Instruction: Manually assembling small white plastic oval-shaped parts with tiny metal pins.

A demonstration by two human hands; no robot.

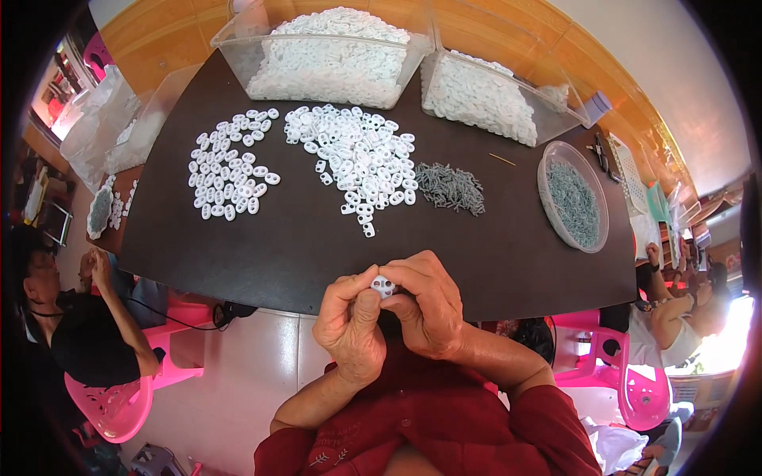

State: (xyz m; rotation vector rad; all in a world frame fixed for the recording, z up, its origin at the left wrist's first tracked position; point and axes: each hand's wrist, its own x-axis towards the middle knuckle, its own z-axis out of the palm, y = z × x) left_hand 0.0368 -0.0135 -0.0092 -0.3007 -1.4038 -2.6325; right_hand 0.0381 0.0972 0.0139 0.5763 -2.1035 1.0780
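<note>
Just off the table's near edge, both hands meet around a small white plastic piece (382, 286) with dark holes. My left hand (352, 327) pinches it from the left between thumb and fingers. From the right, the thumb and fingers of my right hand (429, 305) close on the same piece. Beyond them on the dark table (262, 258) lies a heap of white pieces with holes (361, 155). Left of it are spread oval white pieces (230, 170), each with two holes. A small pile of grey-green pins or screws (451, 189) sits to the heap's right.
Two clear bins (236, 65) (559, 125) full of white pieces stand along the back. At the right are a round clear dish (551, 208) of grey-green pins, a thin yellowish stick (502, 159) and dark pliers (602, 155). People sit on pink chairs (119, 404) at both sides.
</note>
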